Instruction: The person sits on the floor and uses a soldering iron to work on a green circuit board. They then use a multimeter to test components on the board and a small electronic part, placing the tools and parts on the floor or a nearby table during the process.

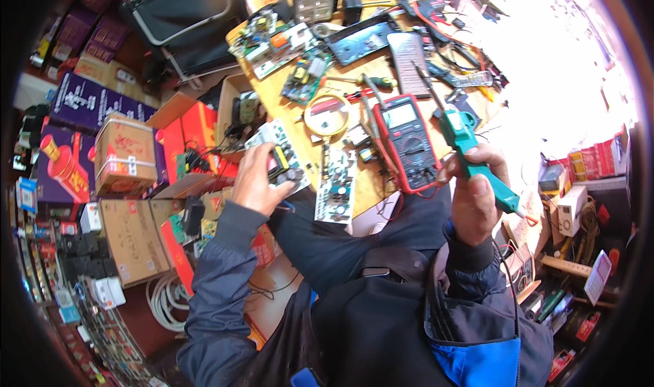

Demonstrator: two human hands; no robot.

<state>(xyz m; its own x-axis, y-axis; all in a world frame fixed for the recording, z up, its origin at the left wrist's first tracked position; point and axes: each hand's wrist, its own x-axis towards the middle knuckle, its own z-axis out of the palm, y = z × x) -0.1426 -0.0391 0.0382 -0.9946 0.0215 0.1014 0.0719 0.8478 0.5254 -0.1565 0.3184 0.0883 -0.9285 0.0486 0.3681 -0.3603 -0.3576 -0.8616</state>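
Left hand (255,179) gripping circuit board (281,157), fingers clamped on edge. Right hand (475,196) closing around teal soldering iron (470,152), long axis pointing 11 o'clock. Board lying at 9 o'clock from iron tip; multimeter (407,142) sitting between.

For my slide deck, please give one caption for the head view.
Left hand holds a circuit board; right hand grips a teal soldering tool beside a red multimeter.
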